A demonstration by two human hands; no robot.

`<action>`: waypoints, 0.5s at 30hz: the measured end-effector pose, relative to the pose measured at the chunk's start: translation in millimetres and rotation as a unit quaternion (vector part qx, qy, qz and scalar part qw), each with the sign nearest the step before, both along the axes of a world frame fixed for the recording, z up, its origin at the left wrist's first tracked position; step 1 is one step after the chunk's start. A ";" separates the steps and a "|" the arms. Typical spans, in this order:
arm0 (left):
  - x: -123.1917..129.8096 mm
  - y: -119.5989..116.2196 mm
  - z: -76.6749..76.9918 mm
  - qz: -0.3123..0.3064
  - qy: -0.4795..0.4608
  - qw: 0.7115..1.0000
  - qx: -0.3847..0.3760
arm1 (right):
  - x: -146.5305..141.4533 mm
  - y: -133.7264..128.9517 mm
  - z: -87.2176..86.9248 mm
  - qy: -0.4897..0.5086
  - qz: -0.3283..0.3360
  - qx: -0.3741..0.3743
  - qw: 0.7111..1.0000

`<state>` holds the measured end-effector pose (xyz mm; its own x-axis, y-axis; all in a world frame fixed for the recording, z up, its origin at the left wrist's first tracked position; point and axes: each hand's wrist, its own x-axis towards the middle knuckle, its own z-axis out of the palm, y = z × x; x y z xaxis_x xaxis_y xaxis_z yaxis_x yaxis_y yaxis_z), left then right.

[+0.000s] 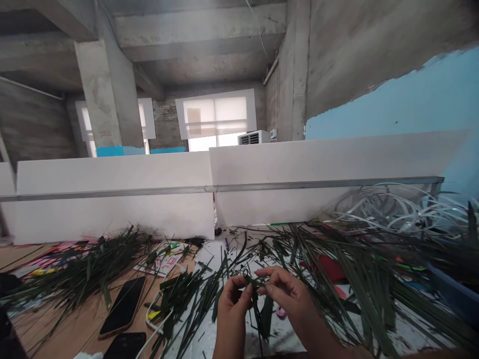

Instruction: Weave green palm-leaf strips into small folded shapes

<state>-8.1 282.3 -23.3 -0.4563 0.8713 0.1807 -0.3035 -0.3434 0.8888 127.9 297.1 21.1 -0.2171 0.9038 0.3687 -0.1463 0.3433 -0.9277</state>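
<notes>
My left hand [232,305] pinches a small bundle of knotted or folded green leaf strips [254,282] between thumb and forefinger. On its other side my right hand [292,295] has thumb and fingertips closed on the same piece. Long dark green leaf ends [266,318] hang down between my wrists. Just left of my left hand lie cut leaf strips [199,301] on a white work surface [204,336]. A pink object [280,312], partly covered, sits beside my right wrist. The fingers hide part of the leaf piece.
Heaps of long leaves lie left [108,267] and right [354,279]. Two phones, one larger [123,305] and one smaller [125,346], rest at the left by a white cable [149,324]. Coiled clear strips [392,209] and a blue bin [452,294] stand right. White panels [119,214] border the back.
</notes>
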 end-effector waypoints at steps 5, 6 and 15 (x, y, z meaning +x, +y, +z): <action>-0.6 -0.2 0.1 -0.001 0.005 1.000 0.002 | 0.7 0.4 1.6 -0.005 -0.003 0.014 1.000; -0.5 -0.5 0.1 0.002 0.007 1.000 0.003 | 0.8 0.4 1.4 -0.002 -0.001 0.013 1.000; -2.7 -6.1 3.2 0.015 0.098 0.995 0.006 | 1.3 -1.4 -0.2 -0.019 0.010 -0.009 1.000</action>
